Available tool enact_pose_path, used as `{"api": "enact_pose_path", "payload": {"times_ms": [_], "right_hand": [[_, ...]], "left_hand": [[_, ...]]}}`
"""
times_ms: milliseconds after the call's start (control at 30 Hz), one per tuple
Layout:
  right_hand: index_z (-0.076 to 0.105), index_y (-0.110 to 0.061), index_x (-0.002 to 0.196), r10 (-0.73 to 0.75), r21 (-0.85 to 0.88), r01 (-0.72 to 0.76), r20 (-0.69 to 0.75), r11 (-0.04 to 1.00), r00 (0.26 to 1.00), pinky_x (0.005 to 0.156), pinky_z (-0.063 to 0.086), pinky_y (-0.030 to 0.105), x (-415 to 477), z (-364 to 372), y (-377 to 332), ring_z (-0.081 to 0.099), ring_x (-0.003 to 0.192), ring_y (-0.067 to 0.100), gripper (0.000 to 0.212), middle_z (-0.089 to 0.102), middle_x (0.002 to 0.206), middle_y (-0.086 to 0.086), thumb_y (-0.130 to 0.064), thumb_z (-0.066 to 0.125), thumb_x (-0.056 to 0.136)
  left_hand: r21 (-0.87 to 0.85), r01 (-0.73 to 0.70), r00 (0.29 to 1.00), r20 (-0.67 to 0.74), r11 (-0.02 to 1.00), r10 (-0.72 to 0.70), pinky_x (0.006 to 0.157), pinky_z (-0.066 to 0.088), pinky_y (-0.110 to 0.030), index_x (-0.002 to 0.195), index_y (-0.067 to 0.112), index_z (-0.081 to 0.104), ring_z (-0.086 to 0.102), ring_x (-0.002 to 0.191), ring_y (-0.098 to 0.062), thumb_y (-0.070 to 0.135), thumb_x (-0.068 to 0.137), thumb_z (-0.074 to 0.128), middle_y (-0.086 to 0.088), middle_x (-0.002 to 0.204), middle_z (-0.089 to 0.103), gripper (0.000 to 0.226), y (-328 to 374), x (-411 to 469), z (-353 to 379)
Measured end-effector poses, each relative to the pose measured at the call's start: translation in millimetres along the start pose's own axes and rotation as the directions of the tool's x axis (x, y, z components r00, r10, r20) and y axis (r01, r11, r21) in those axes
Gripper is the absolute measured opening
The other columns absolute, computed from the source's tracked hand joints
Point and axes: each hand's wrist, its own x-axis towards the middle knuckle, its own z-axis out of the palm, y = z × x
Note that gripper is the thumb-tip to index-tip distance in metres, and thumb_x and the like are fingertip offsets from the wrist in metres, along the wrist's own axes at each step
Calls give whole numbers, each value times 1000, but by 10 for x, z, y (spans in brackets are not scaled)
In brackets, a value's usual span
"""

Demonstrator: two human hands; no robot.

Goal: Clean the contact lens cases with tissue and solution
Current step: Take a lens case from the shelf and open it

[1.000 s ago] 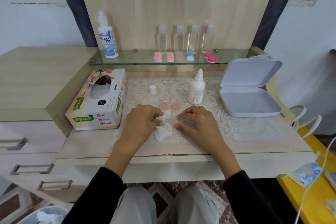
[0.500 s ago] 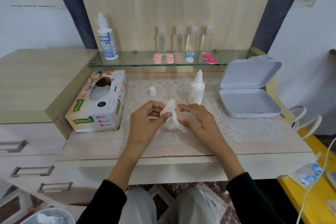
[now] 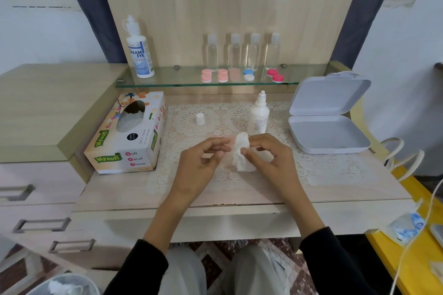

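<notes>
Here | right hand (image 3: 271, 160) pinches tissue (image 3: 241, 143) | left hand (image 3: 200, 163) beside | inside table (image 3: 347, 190) edge

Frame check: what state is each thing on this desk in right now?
Tissue: crumpled, pinched by right hand.
Left hand: fingers curled beside tissue; grip unclear.
Small solution bottle: upright, uncapped.
Bottle cap: standing apart on the mat.
White box: lid open.
Tissue box: opened, sheets inside.
Shelf lens cases: lids on.

Soft, even daylight with faint shadows and no glare. Wide-angle bending curves the edges. The corners are slightly blurred.
</notes>
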Motion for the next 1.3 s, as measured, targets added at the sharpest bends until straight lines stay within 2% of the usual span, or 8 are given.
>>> {"api": "enact_pose_path", "payload": {"times_ms": [133, 267, 467, 667, 833, 933, 1067, 1300], "right_hand": [[65, -10, 88, 152, 72, -144, -118, 987, 981, 65, 50, 24, 7, -16, 0, 64, 76, 12, 2, 67, 83, -2, -9, 67, 87], [63, -15, 87, 116, -19, -121, -150, 993, 982, 58, 46, 17, 4, 2, -24, 59, 68, 7, 12, 65, 78, -7, -6, 70, 83], [68, -12, 88, -132, -400, 124, 6, 908, 991, 54, 45, 27, -18, 89, 51, 53, 60, 12, 8, 60, 82, -1, -9, 65, 82], [71, -13, 90, -155, -497, 213, 155, 841, 976, 53, 45, 28, -55, 146, 42, 51, 65, 13, 17, 54, 86, -2, -21, 57, 87], [73, -11, 87, -156, -511, 242, 205, 825, 966, 48, 47, 31, -71, 159, -5, 50, 66, 12, 31, 54, 90, -2, -33, 51, 84], [71, -12, 86, -142, -551, 251, 234, 796, 962, 45, 46, 31, -67, 177, -11, 47, 67, 10, 27, 53, 91, -1, -31, 53, 82], [69, -9, 75, -119, -587, 241, 238, 773, 964, 43, 41, 29, 8, 232, -22, 42, 65, 9, 16, 55, 86, 0, -20, 57, 72], [69, -8, 73, -63, -369, 133, 196, 920, 979, 58, 41, 26, 35, 221, 89, 50, 66, 10, 6, 51, 82, -8, -9, 63, 74]], "left_hand": [[292, -33, 999, -1, 956, 35, 79, 42, -18, 114, 32, 63, 53, 100, -2, 20, 83, 70, 19, 112, 63, 33, -104, 20, -73], [442, -12, 996, 84, 897, -28, 86, 37, -21, 114, 31, 64, 48, 98, -5, 42, 76, 73, 15, 108, 62, 40, -200, 30, -71], [420, -7, 996, 85, 907, -32, 85, 38, -21, 105, 33, 70, 50, 98, -7, 48, 75, 69, 11, 101, 65, 34, -236, 27, -69], [401, 44, 994, 77, 915, -82, 81, 31, -8, 109, 25, 71, 50, 101, -11, 30, 79, 75, 6, 100, 62, 31, -209, 42, -76], [398, 46, 995, 67, 916, -79, 82, 34, -15, 107, 27, 71, 51, 99, -11, 28, 78, 75, 6, 98, 62, 29, -190, 40, -69], [401, 47, 995, 62, 915, -78, 83, 35, -19, 106, 27, 71, 50, 99, -12, 28, 79, 75, 6, 98, 62, 28, -178, 39, -61], [423, 46, 996, 54, 905, -76, 77, 30, -6, 105, 30, 72, 50, 98, -10, 29, 79, 74, 6, 98, 62, 26, -179, 36, -54], [433, 51, 997, 37, 900, -75, 74, 30, -11, 104, 31, 72, 50, 98, -12, 28, 79, 74, 5, 97, 62, 25, -159, 32, -33]]}}
